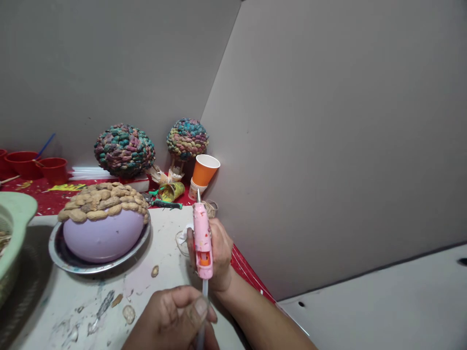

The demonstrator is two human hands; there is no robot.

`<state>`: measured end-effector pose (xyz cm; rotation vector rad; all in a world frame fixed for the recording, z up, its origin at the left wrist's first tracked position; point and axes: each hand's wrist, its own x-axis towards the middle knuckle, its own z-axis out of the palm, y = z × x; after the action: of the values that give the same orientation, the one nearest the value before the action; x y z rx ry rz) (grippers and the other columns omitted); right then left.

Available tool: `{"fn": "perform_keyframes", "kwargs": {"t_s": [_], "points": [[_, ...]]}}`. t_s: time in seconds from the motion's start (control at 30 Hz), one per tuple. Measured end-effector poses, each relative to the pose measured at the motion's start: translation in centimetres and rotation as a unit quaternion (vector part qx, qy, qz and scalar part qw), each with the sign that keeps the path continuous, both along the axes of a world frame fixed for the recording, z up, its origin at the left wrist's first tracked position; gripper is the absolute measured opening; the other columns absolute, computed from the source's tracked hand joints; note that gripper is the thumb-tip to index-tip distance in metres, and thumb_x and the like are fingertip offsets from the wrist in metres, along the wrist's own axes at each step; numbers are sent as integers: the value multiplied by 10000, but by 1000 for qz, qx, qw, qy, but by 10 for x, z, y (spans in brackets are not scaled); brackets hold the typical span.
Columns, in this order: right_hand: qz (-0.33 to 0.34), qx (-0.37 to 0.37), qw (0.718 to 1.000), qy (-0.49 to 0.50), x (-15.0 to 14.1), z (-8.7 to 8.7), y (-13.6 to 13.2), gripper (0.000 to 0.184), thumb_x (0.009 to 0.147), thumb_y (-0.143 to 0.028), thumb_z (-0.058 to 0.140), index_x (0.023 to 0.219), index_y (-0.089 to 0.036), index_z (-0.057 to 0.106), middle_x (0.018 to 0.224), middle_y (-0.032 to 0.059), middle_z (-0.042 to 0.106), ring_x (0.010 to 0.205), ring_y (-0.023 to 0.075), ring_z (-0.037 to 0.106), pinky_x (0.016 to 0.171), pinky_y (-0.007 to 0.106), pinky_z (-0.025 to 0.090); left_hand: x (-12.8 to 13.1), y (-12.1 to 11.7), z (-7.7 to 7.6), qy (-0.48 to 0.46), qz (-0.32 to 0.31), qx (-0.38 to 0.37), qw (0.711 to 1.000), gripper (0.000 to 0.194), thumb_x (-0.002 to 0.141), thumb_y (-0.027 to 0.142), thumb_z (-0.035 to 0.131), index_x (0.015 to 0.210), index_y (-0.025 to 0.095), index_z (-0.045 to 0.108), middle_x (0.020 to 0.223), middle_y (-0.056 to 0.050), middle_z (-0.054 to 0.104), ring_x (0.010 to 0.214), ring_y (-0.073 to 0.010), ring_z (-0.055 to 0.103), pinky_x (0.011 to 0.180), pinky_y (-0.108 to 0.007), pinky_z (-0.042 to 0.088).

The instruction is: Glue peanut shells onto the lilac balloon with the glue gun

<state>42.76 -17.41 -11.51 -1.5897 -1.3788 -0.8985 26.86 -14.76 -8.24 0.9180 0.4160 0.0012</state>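
The left hand pinches a translucent glue stick between thumb and fingers, over the near right part of the white surface. The stick runs into the rear of a pink glue gun, which the right hand grasps near the right edge, nozzle toward the far right corner. Peanut shells lie left of the hands. A green basin is at the left edge. Near the far edge, a metal dish carries a lilac balloon, its top covered with peanuts. Beyond that edge, on red covering, are red cups leftward, two multicoloured peanut-covered balls, and, by the far right corner, an orange cup.
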Motion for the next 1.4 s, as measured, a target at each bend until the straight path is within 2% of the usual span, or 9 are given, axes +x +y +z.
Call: {"fn": "perform_keyframes", "kwargs": {"t_s": [0.13,0.27,0.4,0.5,0.73,0.97,1.07,1.27,1.4], "points": [[6,-9,1000,16,-6,0,-1,132,926,-209,520,826,-216,434,724,8,463,637,181,466,590,321,384,3,6,0,-26,30,-19,999,507,668,637,716,667,140,615,470,10,617,392,-86,510,454,-206,338],[9,-24,999,31,-8,-1,0,174,907,-187,527,795,-225,399,715,-4,449,626,172,451,574,309,364,4,4,-1,-6,36,-60,998,490,647,580,768,803,137,627,613,-38,719,523,-139,647,530,-227,434],[-6,-40,998,50,-5,1,2,203,891,-142,499,765,-235,371,699,-14,423,612,172,428,561,303,343,2,-2,-3,7,59,-20,998,530,543,553,838,740,184,514,633,-28,741,537,-146,661,567,-255,462],[-12,-46,997,57,-4,2,3,211,885,-132,490,756,-237,360,696,-19,415,609,170,426,560,296,340,2,-4,-4,4,58,-11,998,529,549,553,832,702,193,477,583,-11,725,494,-134,640,543,-251,446],[-22,-38,997,59,-3,-2,5,214,889,-138,500,762,-236,358,704,-18,413,626,172,426,578,299,340,1,0,4,-34,22,15,999,428,673,534,774,700,159,570,537,-16,677,474,-123,609,517,-229,401],[-11,-53,995,81,-5,-1,7,202,897,-174,501,755,-231,370,697,-23,426,607,161,431,567,290,339,4,1,0,-72,-5,-69,995,387,701,498,771,731,147,610,607,-13,683,492,-111,620,516,-213,459],[-12,-52,995,84,-7,1,6,189,908,-194,499,761,-229,386,697,-21,431,600,157,430,562,287,341,4,3,1,-61,-16,-73,995,379,702,481,776,717,139,613,615,-31,702,500,-120,640,499,-204,454],[-8,-54,996,75,-7,0,3,184,909,-217,494,752,-230,397,688,-19,428,596,162,434,556,288,346,4,13,12,8,50,-50,997,385,669,478,776,781,124,676,750,-114,768,654,-206,714,637,-298,532],[-7,-56,996,71,-5,-3,3,179,906,-194,477,751,-231,394,694,-9,438,609,170,431,563,297,343,7,15,11,17,60,-33,998,390,657,468,795,797,128,663,762,-108,767,657,-200,712,652,-309,538]]}}
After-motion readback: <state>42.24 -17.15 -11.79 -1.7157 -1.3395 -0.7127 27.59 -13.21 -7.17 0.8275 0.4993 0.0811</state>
